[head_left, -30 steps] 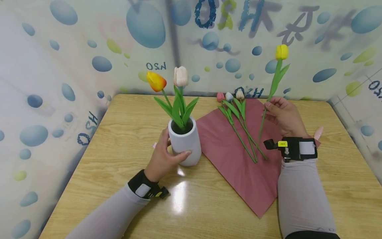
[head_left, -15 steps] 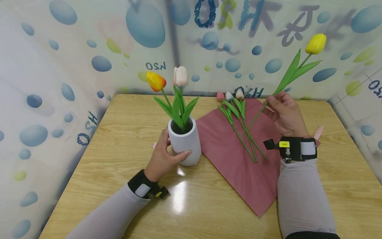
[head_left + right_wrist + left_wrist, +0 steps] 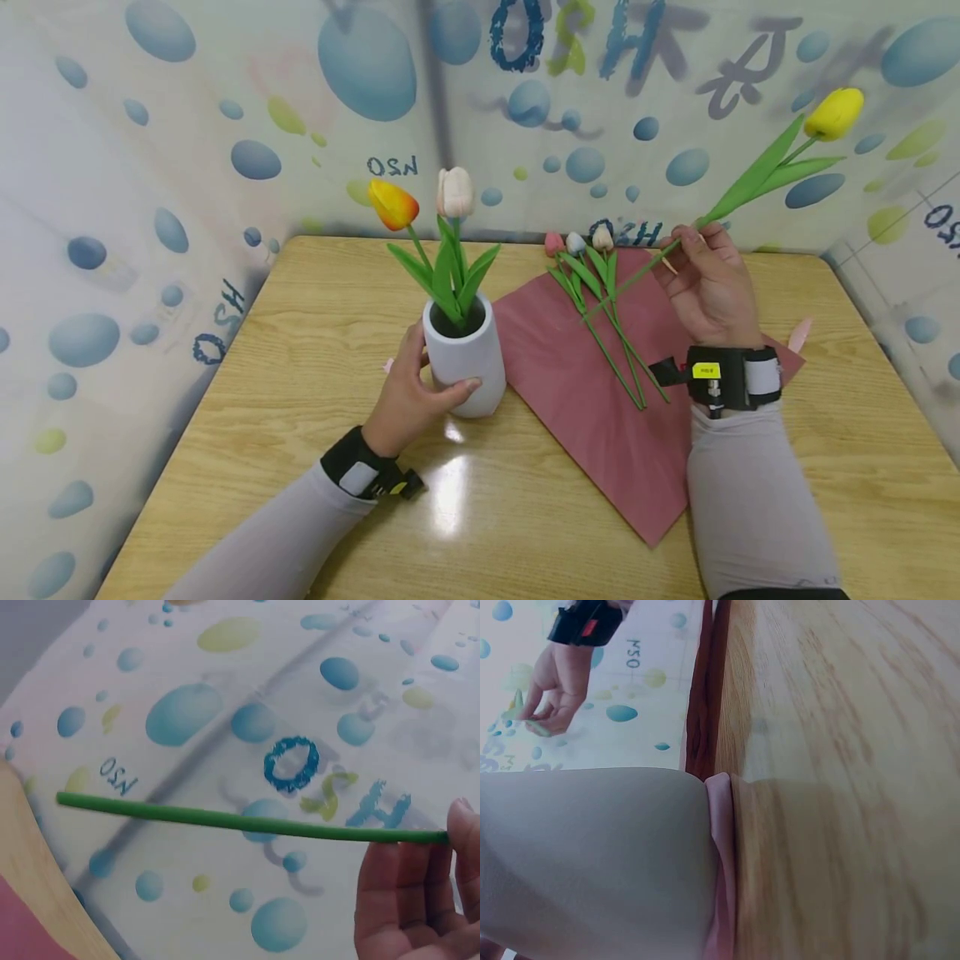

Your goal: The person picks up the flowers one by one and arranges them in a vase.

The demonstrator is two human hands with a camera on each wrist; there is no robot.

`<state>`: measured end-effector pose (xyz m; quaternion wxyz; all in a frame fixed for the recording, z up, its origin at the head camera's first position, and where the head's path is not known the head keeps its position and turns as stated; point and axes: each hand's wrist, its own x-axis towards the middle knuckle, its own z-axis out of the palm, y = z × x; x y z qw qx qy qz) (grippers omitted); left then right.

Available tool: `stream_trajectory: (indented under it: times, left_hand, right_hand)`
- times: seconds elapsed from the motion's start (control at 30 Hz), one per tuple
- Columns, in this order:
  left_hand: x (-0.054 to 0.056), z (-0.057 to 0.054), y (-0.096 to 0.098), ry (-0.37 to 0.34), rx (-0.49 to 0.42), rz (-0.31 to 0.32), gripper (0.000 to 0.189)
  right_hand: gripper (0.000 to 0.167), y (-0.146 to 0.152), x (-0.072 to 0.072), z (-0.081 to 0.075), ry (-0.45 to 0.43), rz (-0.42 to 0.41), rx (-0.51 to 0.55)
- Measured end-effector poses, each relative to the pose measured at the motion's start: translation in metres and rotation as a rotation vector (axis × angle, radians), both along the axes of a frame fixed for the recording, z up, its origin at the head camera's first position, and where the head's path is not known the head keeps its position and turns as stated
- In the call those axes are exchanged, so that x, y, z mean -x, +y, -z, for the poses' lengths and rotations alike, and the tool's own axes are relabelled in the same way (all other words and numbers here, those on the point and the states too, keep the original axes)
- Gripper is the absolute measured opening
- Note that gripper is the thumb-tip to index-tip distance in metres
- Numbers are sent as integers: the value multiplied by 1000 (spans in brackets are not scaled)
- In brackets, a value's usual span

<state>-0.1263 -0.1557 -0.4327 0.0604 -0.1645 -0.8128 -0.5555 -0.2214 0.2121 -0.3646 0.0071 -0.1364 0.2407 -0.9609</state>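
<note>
A white vase (image 3: 465, 367) stands on the table with an orange-yellow tulip (image 3: 393, 205) and a pale pink-white tulip (image 3: 455, 192) in it. My left hand (image 3: 416, 396) grips the vase round its lower left side, thumb across the front. Up at the right, my right hand (image 3: 708, 283) pinches the green stem of a yellow tulip (image 3: 835, 114). That tulip leans, its bloom to the upper right and its stem end to the lower left. In the right wrist view the bare stem (image 3: 247, 823) runs leftward from the right hand's fingers.
Dark pink wrapping paper (image 3: 600, 425) lies right of the vase. On it rest a pink tulip (image 3: 554, 243), a pale blue tulip (image 3: 576, 242) and a cream tulip (image 3: 602, 238), stems crossing. A bubble-patterned sheet (image 3: 585, 133) hangs behind the wooden table (image 3: 300, 333).
The yellow tulip has tilted from nearly upright to a strong lean, its bloom swinging right and its stem end left. My right hand has turned slightly; the left hand and vase stay put.
</note>
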Motion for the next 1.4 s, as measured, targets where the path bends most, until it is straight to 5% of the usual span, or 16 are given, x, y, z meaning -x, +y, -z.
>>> stream_trajectory:
  times: [0.83, 1.4]
  left_hand:
    - [0, 0, 1, -12, -3, -12, 92]
    - [0, 0, 0, 4, -17, 6, 92]
  right_hand:
    - [7, -67, -39, -35, -20, 74, 31]
    - [15, -120, -63, -30, 124, 246, -292]
